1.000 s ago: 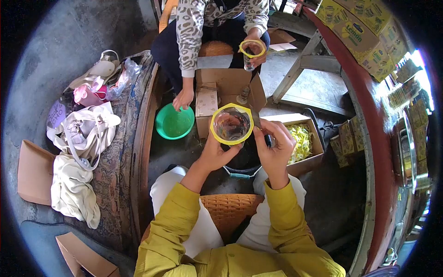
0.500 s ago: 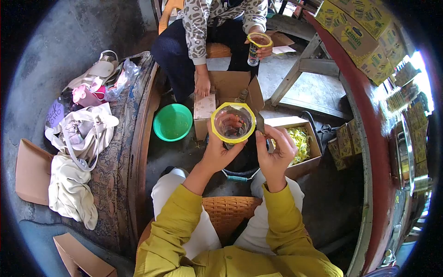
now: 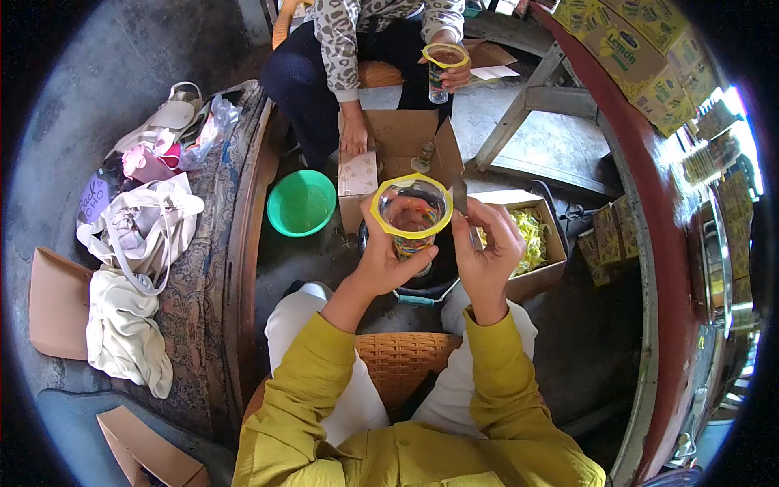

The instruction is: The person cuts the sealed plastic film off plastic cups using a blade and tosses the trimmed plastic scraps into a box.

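Observation:
A clear glass (image 3: 412, 213) with a yellow band around its rim stands roughly upright in my left hand (image 3: 381, 258), whose fingers wrap round its side. Close to the right of that rim, my right hand (image 3: 488, 243) pinches a small flat dark blade (image 3: 458, 197). Whether the blade touches the yellow band cannot be made out. Beyond my hands, an open cardboard box (image 3: 399, 130) holds a small glass item (image 3: 423, 157). To the right, another box (image 3: 535, 284) contains yellow strips (image 3: 529, 240). Below the glass is a dark bucket (image 3: 438, 290), partly hidden.
Opposite me sits a person (image 3: 349, 61) with one hand at the cardboard box and the other holding a yellow-rimmed glass (image 3: 442, 75). A green basin (image 3: 301, 204) is on the floor. Bags (image 3: 150, 223) lie on the left bench (image 3: 199, 325); a wooden frame (image 3: 519, 122) stands right.
My left hand has tilted the glass a little, so more of its side shows. The other person's free hand has moved from the green basin to the cardboard box.

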`<action>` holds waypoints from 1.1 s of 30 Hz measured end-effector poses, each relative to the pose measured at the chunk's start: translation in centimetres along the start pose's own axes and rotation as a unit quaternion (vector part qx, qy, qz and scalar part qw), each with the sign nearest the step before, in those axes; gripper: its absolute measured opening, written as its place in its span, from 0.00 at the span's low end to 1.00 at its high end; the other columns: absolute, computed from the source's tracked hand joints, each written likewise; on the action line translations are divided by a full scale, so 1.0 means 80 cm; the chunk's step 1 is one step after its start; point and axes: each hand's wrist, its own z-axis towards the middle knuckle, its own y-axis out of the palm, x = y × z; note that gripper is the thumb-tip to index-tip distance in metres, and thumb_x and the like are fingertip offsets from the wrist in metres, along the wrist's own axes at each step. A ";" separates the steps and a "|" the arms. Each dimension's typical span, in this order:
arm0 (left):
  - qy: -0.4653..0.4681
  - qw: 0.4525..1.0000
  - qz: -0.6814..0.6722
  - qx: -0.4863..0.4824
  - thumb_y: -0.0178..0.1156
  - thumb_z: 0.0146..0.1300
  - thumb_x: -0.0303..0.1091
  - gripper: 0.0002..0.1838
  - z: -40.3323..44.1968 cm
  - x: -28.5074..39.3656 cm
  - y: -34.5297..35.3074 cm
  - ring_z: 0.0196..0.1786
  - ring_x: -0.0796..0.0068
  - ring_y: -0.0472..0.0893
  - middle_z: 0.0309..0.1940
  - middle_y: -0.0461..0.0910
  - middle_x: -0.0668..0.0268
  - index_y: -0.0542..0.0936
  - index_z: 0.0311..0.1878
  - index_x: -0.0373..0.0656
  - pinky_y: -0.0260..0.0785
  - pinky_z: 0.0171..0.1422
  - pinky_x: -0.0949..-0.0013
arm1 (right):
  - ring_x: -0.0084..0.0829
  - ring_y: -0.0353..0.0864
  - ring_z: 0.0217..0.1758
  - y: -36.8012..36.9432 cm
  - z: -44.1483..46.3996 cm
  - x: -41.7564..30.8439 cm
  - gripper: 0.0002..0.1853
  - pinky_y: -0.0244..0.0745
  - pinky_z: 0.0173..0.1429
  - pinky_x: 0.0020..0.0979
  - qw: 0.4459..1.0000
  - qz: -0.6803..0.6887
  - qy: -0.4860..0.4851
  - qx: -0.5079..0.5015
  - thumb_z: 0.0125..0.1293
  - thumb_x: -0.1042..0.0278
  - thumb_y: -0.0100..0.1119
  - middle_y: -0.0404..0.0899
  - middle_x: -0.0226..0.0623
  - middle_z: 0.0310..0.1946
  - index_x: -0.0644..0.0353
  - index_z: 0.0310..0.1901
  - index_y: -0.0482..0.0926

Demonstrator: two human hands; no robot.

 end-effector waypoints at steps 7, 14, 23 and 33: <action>0.004 0.999 -0.009 0.037 0.59 0.53 0.23 0.39 0.004 0.004 0.003 0.52 0.67 0.69 0.53 0.61 0.56 0.46 0.63 0.39 0.65 0.54 0.66 | 0.23 0.75 0.22 0.000 -0.008 -0.010 0.09 0.70 0.28 0.21 0.999 0.004 -0.032 0.030 0.47 0.82 0.61 0.76 0.36 0.22 0.66 0.33 0.79; 0.023 0.997 0.067 0.026 0.60 0.53 0.25 0.33 0.005 0.005 0.009 0.55 0.67 0.68 0.53 0.62 0.58 0.55 0.60 0.36 0.61 0.59 0.65 | 0.24 0.75 0.21 0.003 -0.006 -0.008 0.09 0.69 0.27 0.21 0.999 0.016 -0.036 0.028 0.46 0.81 0.62 0.76 0.36 0.21 0.65 0.32 0.79; 0.034 0.977 0.211 0.022 0.64 0.50 0.27 0.25 0.003 0.012 0.005 0.53 0.65 0.70 0.50 0.66 0.58 0.68 0.52 0.35 0.61 0.57 0.66 | 0.24 0.73 0.20 -0.004 -0.008 -0.013 0.10 0.68 0.26 0.21 0.996 -0.009 -0.088 0.026 0.45 0.82 0.61 0.74 0.35 0.20 0.65 0.32 0.79; 0.046 0.957 0.282 0.046 0.63 0.50 0.28 0.21 -0.001 0.022 0.009 0.53 0.60 0.68 0.51 0.66 0.56 0.72 0.49 0.36 0.58 0.58 0.63 | 0.26 0.74 0.21 0.001 -0.013 -0.013 0.11 0.69 0.27 0.22 0.995 -0.020 -0.091 0.036 0.44 0.83 0.61 0.74 0.36 0.20 0.65 0.32 0.79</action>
